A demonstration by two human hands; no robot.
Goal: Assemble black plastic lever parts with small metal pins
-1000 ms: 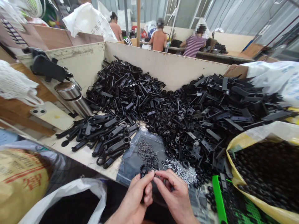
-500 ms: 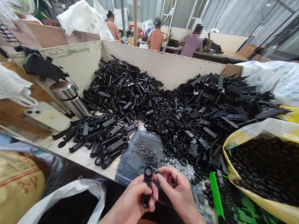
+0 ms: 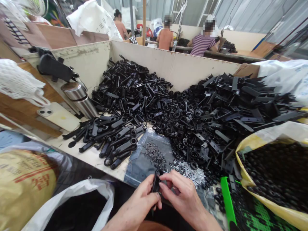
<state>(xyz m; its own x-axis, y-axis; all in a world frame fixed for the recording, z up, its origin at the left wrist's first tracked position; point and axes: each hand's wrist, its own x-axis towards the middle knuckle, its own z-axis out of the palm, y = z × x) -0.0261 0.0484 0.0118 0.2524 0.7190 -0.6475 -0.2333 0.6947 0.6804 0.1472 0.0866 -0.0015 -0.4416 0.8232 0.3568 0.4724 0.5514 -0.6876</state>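
A narrow black plastic part with a ring-shaped end (image 3: pixel 156 182) is gripped in my left hand (image 3: pixel 141 197), its ring end up and turned on edge. The fingertips of my right hand (image 3: pixel 184 192) are pinched together against the upper side of this part. Whatever small piece lies between them is hidden. Just beyond my hands, a dark mat (image 3: pixel 136 168) carries a heap of small dark screws or springs (image 3: pixel 154 153) and a heap of shiny silver pins (image 3: pixel 189 171).
Finished-looking black handles (image 3: pixel 120 139) lie in rows at left. Heaps of black parts (image 3: pixel 134 86) fill the walled bench. A steel flask (image 3: pixel 80 99) and a phone (image 3: pixel 59 117) stand left. A yellow-edged sack (image 3: pixel 276 173) and green basket (image 3: pixel 228 199) are right. Several people work behind.
The black part has turned from face-on to edge-on in my left hand. My right fingertips have moved in against its ring end. The whole view has shifted slightly.
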